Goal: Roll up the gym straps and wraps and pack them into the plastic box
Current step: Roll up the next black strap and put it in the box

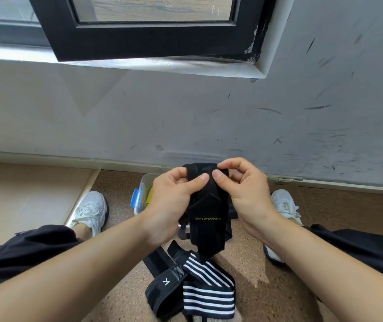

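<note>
Thumb tips nearly touch where our left hand [174, 201] and right hand [248, 191] meet in front of us, each clamped on the top edge of a black strap [209, 212], which they pinch between thumb and curled fingers. The strap's upper end is folded over at the pinch. The rest hangs down between our wrists with gold lettering across its middle, and its lower end finishes above the pile on the floor; we cannot tell whether it touches. That pile lies between our knees: a black-and-white striped wrap [209, 289] folded over itself, and a black band with a small white logo [162, 289] looped beside and partly under it. The plastic box [140, 198] sits on the speckled brown floor [267, 287] just beyond our left hand. It is clear-walled with a blue latch on its side, and something yellow [149, 198] shows inside; the hand and strap hide most of it. A clear panel [192, 158] stands against the scuffed grey wall [185, 112] behind. Our white sneakers [91, 211] sit well apart, one on either side of the box.
</note>
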`<move>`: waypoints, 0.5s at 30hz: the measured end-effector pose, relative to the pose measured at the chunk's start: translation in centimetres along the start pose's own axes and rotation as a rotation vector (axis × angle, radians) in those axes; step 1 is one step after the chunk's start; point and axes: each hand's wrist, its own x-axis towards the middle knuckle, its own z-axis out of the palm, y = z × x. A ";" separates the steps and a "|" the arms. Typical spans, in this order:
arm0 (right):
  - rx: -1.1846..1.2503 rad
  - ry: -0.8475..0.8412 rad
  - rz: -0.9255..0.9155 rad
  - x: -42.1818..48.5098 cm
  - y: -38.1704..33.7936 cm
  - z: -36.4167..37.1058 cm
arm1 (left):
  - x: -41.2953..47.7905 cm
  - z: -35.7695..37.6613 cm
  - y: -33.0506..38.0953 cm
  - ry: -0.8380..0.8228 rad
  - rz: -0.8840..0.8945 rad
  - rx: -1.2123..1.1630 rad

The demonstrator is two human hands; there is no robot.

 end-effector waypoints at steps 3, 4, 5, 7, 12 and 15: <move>-0.039 -0.042 0.006 0.1 0.0 -0.2 | 0.0 0.0 -0.1 0.017 -0.028 0.019; -0.055 -0.060 0.004 0.1 -0.1 -0.2 | 0.1 0.0 0.0 0.019 -0.036 0.024; -0.069 -0.070 -0.001 0.1 -0.1 -0.2 | 0.1 0.0 0.0 0.022 -0.038 0.023; -0.096 -0.065 -0.017 0.1 -0.1 -0.1 | 0.1 0.0 0.0 0.029 -0.032 0.020; -0.123 -0.065 -0.003 0.3 -0.3 -0.3 | 0.0 -0.1 -0.3 0.006 -0.026 0.038; -0.047 -0.035 0.073 0.2 -0.4 -0.2 | 0.1 -0.2 -0.2 0.001 -0.017 0.022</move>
